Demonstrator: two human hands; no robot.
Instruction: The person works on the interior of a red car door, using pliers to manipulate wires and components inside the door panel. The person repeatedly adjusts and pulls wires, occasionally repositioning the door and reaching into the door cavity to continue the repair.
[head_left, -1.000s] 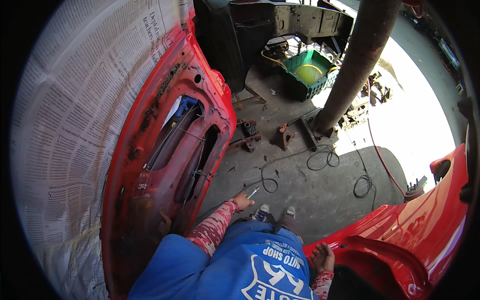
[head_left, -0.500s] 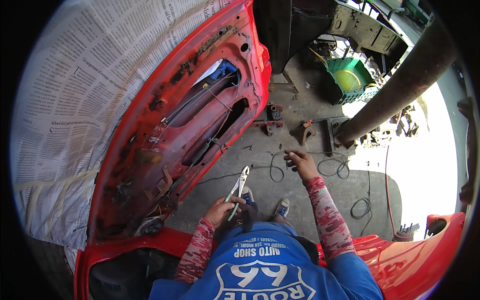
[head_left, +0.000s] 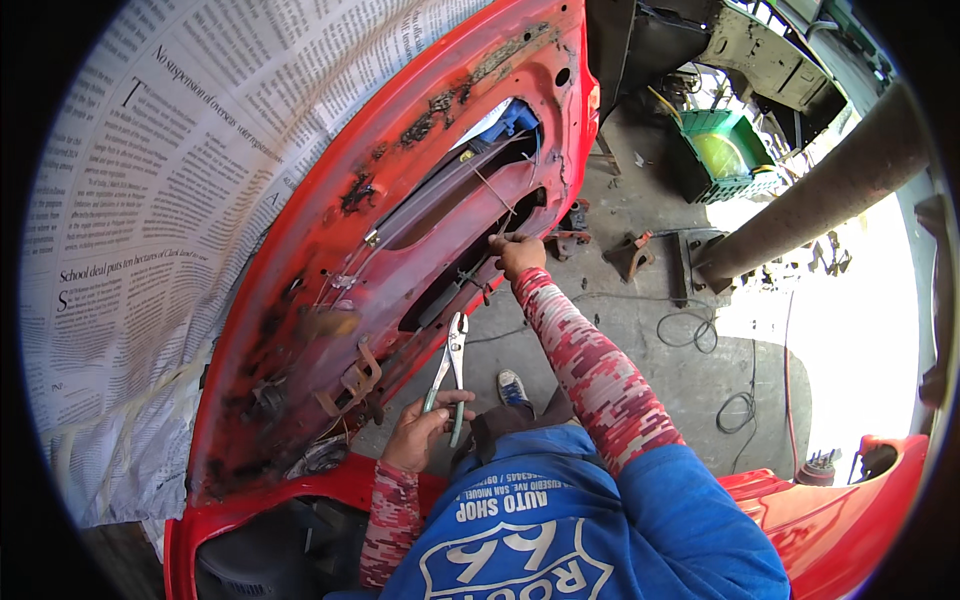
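Note:
My left hand [head_left: 420,430] grips slip-joint pliers [head_left: 456,345] by their green handles, jaws pointing up and slightly parted. In front of me stands a red car door [head_left: 330,240], its inner side stripped to bare metal with dark smudges, cut-outs and thin rods. My right hand [head_left: 520,257] reaches to the door's right edge, beside the lower cut-out [head_left: 445,285]. Its fingers are drawn together near a thin rod; what they hold, if anything, is too small to make out. Just below that hand, a small latch-like mechanism [head_left: 470,280] sits by the cut-out.
Newspaper [head_left: 160,220] covers the car beyond the door. To the right are a green crate [head_left: 730,155], a thick leaning post [head_left: 820,190], a rusty metal stand [head_left: 630,255] and loose cable [head_left: 740,410] on the floor. Red bodywork [head_left: 780,520] lies close at my lower right.
My right hand has moved left from over the floor to the door's edge, its fingers closing together. The pliers stay in my left hand, now held more upright. The view has shifted leftward.

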